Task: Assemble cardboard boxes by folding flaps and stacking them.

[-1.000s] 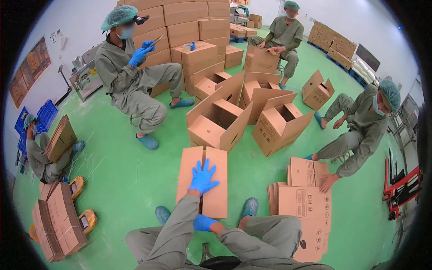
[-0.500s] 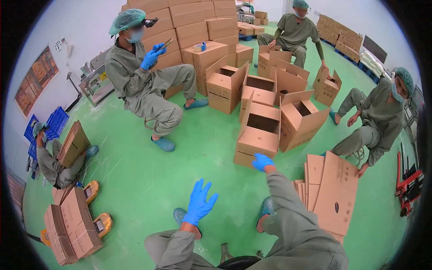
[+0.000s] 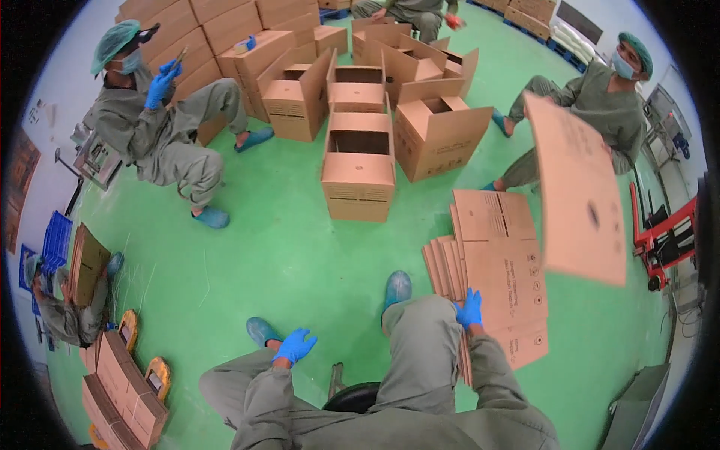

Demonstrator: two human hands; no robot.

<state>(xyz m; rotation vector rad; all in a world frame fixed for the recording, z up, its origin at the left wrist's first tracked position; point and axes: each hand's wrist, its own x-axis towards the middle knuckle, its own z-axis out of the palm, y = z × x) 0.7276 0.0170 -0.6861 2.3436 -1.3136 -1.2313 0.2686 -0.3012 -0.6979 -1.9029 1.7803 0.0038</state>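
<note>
My left hand (image 3: 295,346), in a blue glove, hovers over my left knee with fingers spread and nothing in it. My right hand (image 3: 470,309), also gloved, lies on the left edge of a stack of flattened brown cartons (image 3: 499,255) on the green floor beside my right leg. Just right of the stack, one flat carton (image 3: 581,195) stands tilted in the air, blurred; who holds it is hidden. An assembled open-topped carton (image 3: 358,180) stands ahead of my feet.
More assembled cartons (image 3: 439,131) cluster behind it. A seated person (image 3: 150,127) is at the left, another (image 3: 600,97) at the right, a third (image 3: 60,307) at lower left beside flat cartons (image 3: 124,386). A red pallet jack (image 3: 660,240) stands far right.
My right hand has dropped from the assembled carton to the flat stack on my right. My left hand has lowered to my knee. The view has shifted right, and a flat carton now stands tilted there.
</note>
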